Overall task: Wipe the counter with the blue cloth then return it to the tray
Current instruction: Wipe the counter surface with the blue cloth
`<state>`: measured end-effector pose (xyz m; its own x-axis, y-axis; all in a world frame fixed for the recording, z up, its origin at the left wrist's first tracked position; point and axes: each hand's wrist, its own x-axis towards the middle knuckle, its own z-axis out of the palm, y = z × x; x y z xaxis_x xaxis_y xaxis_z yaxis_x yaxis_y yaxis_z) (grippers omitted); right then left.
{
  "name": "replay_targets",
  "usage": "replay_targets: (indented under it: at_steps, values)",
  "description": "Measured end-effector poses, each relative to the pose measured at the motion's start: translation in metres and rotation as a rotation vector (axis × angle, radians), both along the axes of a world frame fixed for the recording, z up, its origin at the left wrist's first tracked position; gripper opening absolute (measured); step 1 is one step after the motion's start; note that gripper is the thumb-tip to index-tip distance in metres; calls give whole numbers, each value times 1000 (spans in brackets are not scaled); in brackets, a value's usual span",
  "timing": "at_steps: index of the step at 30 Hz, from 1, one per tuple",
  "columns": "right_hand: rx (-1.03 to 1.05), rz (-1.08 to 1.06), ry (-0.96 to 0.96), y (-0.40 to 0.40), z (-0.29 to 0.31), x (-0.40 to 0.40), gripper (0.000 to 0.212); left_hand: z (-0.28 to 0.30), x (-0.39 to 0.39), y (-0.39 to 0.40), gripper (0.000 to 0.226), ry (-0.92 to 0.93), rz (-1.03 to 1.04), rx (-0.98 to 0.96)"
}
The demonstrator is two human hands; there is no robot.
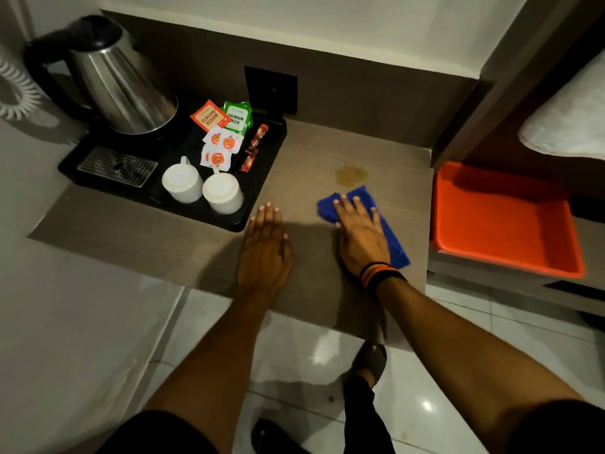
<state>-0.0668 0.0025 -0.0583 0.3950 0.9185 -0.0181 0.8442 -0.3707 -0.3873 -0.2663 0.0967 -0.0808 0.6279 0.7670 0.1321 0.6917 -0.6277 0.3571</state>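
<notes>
Blue cloth (pixel 363 221) lies pressed under flat right hand (pixel 360 234); left hand (pixel 265 247) flat, empty

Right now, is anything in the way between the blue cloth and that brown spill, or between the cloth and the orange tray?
Nothing visible. The blue cloth lies under the right hand, just short of the brown spill, with bare counter between. Rightward to the orange tray, only open counter shows.
</notes>
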Motion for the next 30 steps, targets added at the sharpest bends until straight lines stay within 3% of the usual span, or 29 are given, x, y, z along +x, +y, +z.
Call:
replay_targets:
  at_steps: [3,5,8,12,15,19,22,27,30]
  values:
    - [11,261,-67,-37,-3,-44,54,-1,-1,1,62,17,-18,9]
    - [1,315,-60,-74,0,-41,54,-1,-3,0,62,12,-21,14]
    - [-13,166,17,-97,3,2,53,-2,-4,1,62,0,-27,9]
    - [6,-49,-15,-40,1,16,52,-2,-1,2,62,-4,-3,-1]
    - [21,53,-28,-21,0,-23,52,0,0,0,63,8,0,-14]
    - [12,279,-31,-78,3,-52,54,2,-1,-1,61,23,-10,-9]
    - [17,166,-4,-89,6,-15,53,3,0,-1,61,1,-14,-10]
    - [32,-131,-5,2,2,36,54,-1,11,8,61,-25,17,-8]
    - [57,4,-29,28,-4,3,54,-1,22,18,59,-23,-1,19]
